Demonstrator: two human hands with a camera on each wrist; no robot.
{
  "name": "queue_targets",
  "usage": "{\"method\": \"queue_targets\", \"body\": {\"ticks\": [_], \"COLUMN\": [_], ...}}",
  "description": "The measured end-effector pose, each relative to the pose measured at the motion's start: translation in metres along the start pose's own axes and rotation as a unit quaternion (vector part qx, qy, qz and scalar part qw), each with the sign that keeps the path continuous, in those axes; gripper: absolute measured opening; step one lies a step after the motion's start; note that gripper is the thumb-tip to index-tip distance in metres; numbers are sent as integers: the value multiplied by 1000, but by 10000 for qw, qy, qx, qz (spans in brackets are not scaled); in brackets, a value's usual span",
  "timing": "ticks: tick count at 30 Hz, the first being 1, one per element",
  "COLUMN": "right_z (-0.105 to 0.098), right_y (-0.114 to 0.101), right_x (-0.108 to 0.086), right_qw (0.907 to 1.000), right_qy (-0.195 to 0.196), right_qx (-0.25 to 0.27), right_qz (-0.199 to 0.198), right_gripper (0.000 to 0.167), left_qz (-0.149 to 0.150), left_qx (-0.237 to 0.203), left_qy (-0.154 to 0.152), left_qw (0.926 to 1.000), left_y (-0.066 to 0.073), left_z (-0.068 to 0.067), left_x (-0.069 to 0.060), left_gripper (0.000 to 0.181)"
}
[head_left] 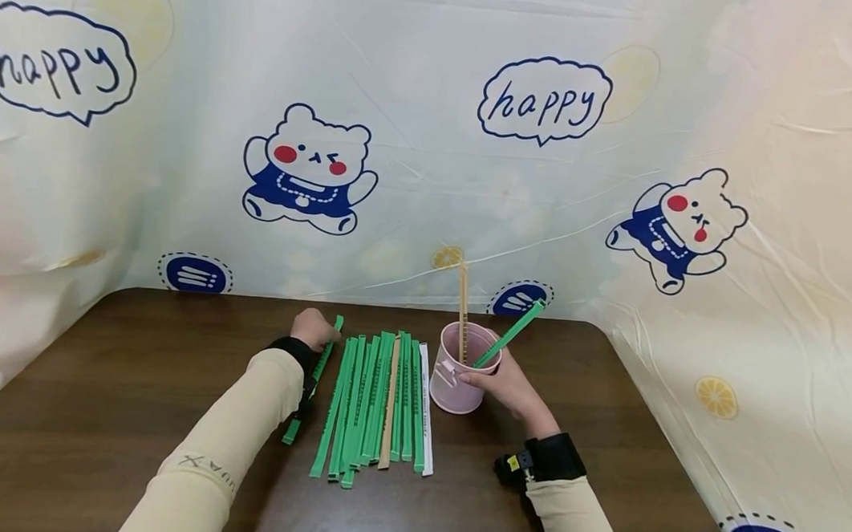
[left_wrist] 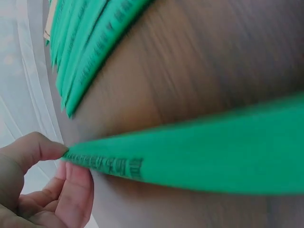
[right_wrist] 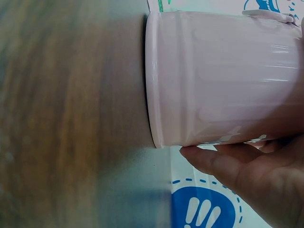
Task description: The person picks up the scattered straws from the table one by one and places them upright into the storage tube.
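Near the far end of a long green printed stick, my left hand pinches it between thumb and fingers, at the left of a row of sticks. The row holds several green sticks, one tan stick and one white stick, lying side by side. My right hand grips a pink cup by its right side, the thumb at the front. The cup stands upright on the table. Inside it, a tan stick stands nearly upright and a green stick leans right.
All of this lies on a dark brown wooden table. A pale cloth backdrop printed with bears and lettering rises behind the table and along its sides. A dark band with a small camera sits on my right wrist.
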State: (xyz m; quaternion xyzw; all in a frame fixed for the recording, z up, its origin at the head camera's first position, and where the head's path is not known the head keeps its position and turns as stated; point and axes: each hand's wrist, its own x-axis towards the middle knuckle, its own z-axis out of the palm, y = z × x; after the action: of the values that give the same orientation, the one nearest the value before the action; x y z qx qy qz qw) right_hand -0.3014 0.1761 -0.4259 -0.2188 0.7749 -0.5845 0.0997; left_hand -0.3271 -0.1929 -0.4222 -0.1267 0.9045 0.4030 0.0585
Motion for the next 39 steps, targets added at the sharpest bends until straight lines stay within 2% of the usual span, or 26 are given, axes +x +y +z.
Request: {"method": "queue_targets", "body": {"ticks": [2, 4, 5, 8, 9, 11, 12, 16, 20, 22, 24, 28, 32, 34, 36, 39], "right_z": [0, 0, 0, -1, -1, -2, -2, -2, -3, -3, -3, -3, -2, -2, -2, -1], "right_y": [0, 2, 3, 5, 6, 6, 7, 5, 3, 2, 1, 2, 3, 3, 3, 4], "right_x": [1, 2, 2, 2, 2, 0, -1, -5, -4, -2, -1, 1, 2, 2, 2, 2], "right_qw": [10000, 10000, 10000, 9999, 9998, 9997, 9997, 9997, 9999, 9999, 9999, 9997, 9995, 9994, 9994, 9994], "right_qy": [27, 48, 42, -10, -30, -46, -57, -56, -29, 12, 33, 8, -30, -39, -46, -53], "right_qx": [-64, -75, -64, -33, 11, 39, 39, 40, 11, -4, 12, 34, 63, 74, 88, 74], "right_qz": [-7, -24, -46, -147, -174, -222, -238, -220, -145, -110, -150, -262, -312, -331, -343, -343], "right_gripper": [82, 83, 83, 82, 82, 82, 82, 82, 82, 82, 81, 80, 81, 81, 81, 80], "left_qz": [28, 12, 13, 39, 62, 152, 249, 846, 1479, 1659, 1870, 2105, 2204, 2243, 2312, 2477], "left_qx": [86, 118, 145, 201, 251, 362, 361, 380, 340, 260, 11, -459, -1085, -1522, -2031, -2922], "left_qy": [148, 178, 182, 215, 241, 305, 345, 313, 482, 699, 909, 1209, 1387, 1431, 1461, 1414], "left_qw": [9998, 9998, 9997, 9996, 9994, 9988, 9984, 9952, 9872, 9833, 9781, 9690, 9594, 9519, 9402, 9128], "left_y": [3, 5, 5, 7, 8, 11, 13, 26, 52, 67, 81, 108, 139, 158, 177, 206], "left_z": [-5, -10, -13, -22, -24, -28, -31, -43, -53, -56, -57, -61, -69, -73, -78, -80], "left_x": [-7, -10, -10, -8, -6, -3, -3, -10, -24, -32, -38, -46, -54, -60, -69, -80], "left_gripper": [30, 20, 20, 38, 37, 21, 17, 42, 24, 28, 36, 35, 32, 31, 31, 32]}}
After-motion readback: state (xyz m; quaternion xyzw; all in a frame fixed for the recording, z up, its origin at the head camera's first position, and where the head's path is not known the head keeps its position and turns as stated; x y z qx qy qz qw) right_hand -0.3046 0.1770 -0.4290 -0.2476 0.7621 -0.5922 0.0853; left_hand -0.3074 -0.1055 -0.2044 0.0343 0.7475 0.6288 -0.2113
